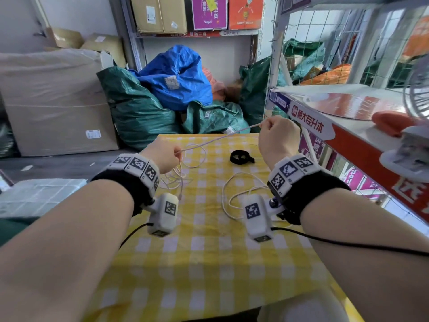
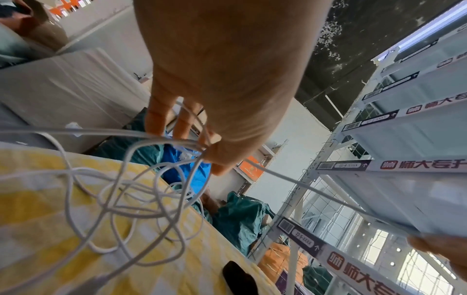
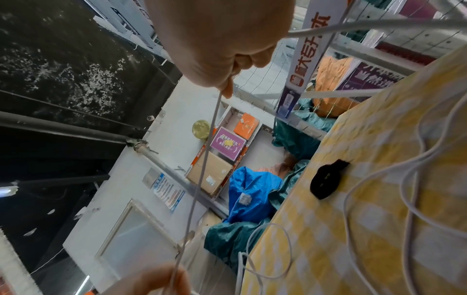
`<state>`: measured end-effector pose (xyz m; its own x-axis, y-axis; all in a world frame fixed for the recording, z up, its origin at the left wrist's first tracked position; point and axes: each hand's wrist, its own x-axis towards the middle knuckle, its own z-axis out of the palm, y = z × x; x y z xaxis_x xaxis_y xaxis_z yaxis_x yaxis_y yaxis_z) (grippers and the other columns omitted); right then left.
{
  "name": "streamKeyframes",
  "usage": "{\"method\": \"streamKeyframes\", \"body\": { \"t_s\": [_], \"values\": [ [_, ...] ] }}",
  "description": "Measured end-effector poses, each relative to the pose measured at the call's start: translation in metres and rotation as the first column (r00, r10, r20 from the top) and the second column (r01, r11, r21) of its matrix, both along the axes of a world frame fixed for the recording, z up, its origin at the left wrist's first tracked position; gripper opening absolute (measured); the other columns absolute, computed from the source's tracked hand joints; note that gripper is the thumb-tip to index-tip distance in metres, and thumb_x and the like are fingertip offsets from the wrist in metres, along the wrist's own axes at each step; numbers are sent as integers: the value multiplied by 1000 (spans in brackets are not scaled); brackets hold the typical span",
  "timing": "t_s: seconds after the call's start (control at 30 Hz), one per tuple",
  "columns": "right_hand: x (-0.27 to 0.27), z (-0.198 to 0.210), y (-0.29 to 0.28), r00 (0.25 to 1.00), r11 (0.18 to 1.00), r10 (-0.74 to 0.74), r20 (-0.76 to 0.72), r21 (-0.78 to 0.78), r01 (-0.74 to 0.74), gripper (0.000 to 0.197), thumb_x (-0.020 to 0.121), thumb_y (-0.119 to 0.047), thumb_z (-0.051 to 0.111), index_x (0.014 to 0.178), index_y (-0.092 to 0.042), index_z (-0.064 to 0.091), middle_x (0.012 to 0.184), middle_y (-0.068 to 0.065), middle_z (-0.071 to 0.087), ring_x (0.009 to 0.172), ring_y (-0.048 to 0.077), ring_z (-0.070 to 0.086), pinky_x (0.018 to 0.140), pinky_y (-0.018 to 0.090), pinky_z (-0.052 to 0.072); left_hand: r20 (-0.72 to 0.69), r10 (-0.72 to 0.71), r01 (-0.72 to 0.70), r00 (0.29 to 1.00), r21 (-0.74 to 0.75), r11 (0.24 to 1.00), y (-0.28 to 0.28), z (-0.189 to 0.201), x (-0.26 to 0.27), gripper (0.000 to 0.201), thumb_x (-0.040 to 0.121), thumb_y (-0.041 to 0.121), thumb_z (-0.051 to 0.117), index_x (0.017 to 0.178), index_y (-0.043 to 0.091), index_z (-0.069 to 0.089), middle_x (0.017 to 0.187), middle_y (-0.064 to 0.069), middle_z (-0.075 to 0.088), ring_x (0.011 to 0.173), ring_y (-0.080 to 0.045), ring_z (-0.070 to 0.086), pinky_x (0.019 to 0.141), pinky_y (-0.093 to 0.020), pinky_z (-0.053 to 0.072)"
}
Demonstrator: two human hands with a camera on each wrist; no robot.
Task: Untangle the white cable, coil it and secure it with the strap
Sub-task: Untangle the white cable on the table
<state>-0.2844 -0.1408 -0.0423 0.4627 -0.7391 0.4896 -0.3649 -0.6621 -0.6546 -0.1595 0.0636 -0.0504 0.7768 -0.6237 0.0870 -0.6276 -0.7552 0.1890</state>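
Note:
A white cable (image 1: pixel 218 138) runs taut between my two hands above the yellow checked table (image 1: pixel 209 263). My left hand (image 1: pixel 166 156) pinches it where several tangled loops (image 2: pixel 131 199) hang down onto the cloth. My right hand (image 1: pixel 276 133), raised higher and further right, pinches the cable (image 3: pixel 202 169) between thumb and fingers. More slack cable (image 1: pixel 232 201) lies curled on the table under my right wrist. The black strap (image 1: pixel 241 157) lies rolled on the cloth between the hands, towards the far edge, also seen as a strap (image 3: pixel 326 181) in the right wrist view.
A white metal shelf rack (image 1: pixel 329 122) with a red sign stands close at the right. Green sacks (image 1: pixel 139 112) and a blue sack (image 1: pixel 176 75) pile up beyond the table's far edge. A big cardboard box (image 1: pixel 53 101) stands at the left.

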Motion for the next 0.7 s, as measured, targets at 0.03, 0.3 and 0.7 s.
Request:
{"method": "streamKeyframes", "body": {
  "t_s": [0.03, 0.3, 0.7],
  "values": [
    [-2, -1, -3, 999, 999, -28, -18, 17, 29, 33, 98, -19, 38, 91, -11, 69, 98, 10, 67, 78, 20, 50, 64, 25, 33, 28, -7, 8, 1000, -33, 999, 1, 0, -1, 20, 88, 8, 46, 88, 15, 65, 90, -10, 49, 101, -28, 50, 81, -29, 38],
    [-13, -11, 2, 876, 988, -64, -478, -154, -12, 31, 91, -15, 44, 114, -17, 65, 121, 7, 56, 118, 28, 42, 98, 41, 33, -178, -162, 92, 971, -350, 932, -9, -3, -4, 28, 86, 0, 57, 110, 13, 58, 60, 2, 54, 57, -14, 55, 66, -31, 50],
    [17, -20, 60, 761, 815, 535, -368, -12, -579, 29, 93, -37, 54, 70, -19, 56, 66, -1, 51, 68, 19, 49, 55, 29, 33, -482, -302, 19, 823, -507, 862, -9, -5, -19, 32, 88, -7, 46, 113, 12, 51, 80, -11, 64, 72, -19, 61, 72, -38, 53]
  ]
}}
